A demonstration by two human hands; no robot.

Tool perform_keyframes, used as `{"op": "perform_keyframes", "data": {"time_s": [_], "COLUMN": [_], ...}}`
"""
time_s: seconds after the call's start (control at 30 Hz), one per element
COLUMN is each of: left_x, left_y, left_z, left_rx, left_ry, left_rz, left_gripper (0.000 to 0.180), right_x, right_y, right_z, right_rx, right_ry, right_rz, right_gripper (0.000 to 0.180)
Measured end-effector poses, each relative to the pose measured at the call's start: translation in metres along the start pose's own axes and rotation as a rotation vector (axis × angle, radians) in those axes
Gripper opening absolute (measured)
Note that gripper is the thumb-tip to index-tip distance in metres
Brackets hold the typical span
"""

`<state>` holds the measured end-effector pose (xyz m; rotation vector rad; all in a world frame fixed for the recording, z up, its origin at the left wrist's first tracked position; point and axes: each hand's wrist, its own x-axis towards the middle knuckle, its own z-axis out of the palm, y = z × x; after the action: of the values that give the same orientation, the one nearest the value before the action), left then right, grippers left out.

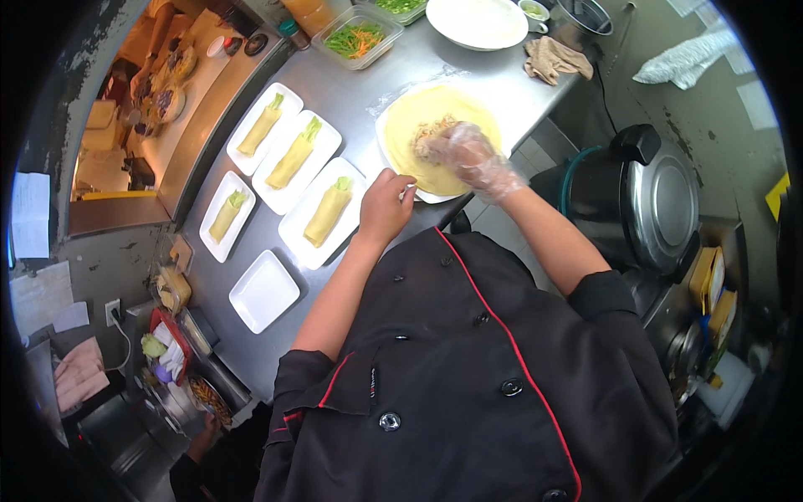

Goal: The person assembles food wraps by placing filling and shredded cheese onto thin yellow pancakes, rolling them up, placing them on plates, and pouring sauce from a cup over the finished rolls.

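Yellow crepe (418, 134) lies flat on round plate (431, 197), steel table (351, 92). Gloved right hand (470, 155), fingers bunched, presses filling (431, 134) at centre. Bare left hand (385, 205), fingers curled, pins plate rim. Best: keep filling compact, off edges.

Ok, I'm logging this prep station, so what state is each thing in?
Yellow wrap: flat, unrolled, filling at its middle.
Right hand: gloved, on the filling.
Left hand: bare, at the wrap's near edge.
Four rolls: rolled, one per white plate.
Fifth plate: no roll on it.
Vegetable tub: lid off.
Cooker: lid shut.
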<state>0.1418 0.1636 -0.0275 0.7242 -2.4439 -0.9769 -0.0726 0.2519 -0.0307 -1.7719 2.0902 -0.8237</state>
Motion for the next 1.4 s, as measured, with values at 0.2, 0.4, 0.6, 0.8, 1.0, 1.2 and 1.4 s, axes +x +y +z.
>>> {"op": "perform_keyframes", "data": {"time_s": [0.2, 0.4, 0.6, 0.8, 1.0, 1.2, 1.4], "left_x": [0.01, 0.019, 0.026, 0.03, 0.04, 0.035, 0.035], "left_y": [0.003, 0.0, 0.005, -0.003, 0.002, 0.008, 0.006], "left_z": [0.006, 0.015, 0.006, 0.009, 0.011, 0.025, 0.024], "left_rx": [0.054, 0.116, 0.03, 0.096, 0.032, 0.019, -0.106], "left_ry": [-0.146, -0.138, -0.216, -0.325, -0.288, -0.182, -0.189], "left_rz": [0.064, 0.136, 0.205, 0.301, 0.225, 0.184, 0.093], "left_gripper": [0.012, 0.012, 0.011, 0.01, 0.004, 0.006, 0.015], "right_x": [-0.016, 0.007, -0.004, -0.023, -0.056, -0.078, -0.065], "right_y": [0.007, 0.002, 0.001, 0.007, 0.038, 0.042, -0.017], "right_z": [-0.031, 0.002, -0.03, -0.049, -0.065, -0.066, -0.02], "right_rx": [-0.116, -0.078, 0.039, 0.282, 0.369, 0.18, -0.035], "right_ry": [0.096, 0.077, 0.031, 0.268, 0.406, 0.388, 0.175], "right_rz": [-0.093, -0.163, 0.044, 0.359, 0.523, 0.402, 0.151], "right_gripper": [0.018, 0.017, 0.014, 0.013, 0.016, 0.015, 0.013]}}
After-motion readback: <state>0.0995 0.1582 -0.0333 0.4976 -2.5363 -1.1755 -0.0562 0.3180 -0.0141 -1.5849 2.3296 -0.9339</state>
